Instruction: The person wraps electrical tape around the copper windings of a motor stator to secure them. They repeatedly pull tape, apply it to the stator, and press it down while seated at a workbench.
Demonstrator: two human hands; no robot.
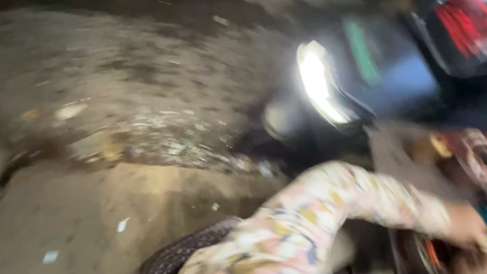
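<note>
Floral cloth in pink, yellow and blue covers an arm (308, 218) that bends across the lower middle toward the bottom right corner. Its hand (465, 222) is smeared by motion, so I cannot tell whether the fingers are open or closed. Bright, multicoloured patterned items (481, 155) lie just beside and above that hand, too blurred to name. A dark ribbed tyre (175, 258) sits under the sleeve on muddy, littered ground (77, 235). A white headlamp (319, 82) glares beyond.
</note>
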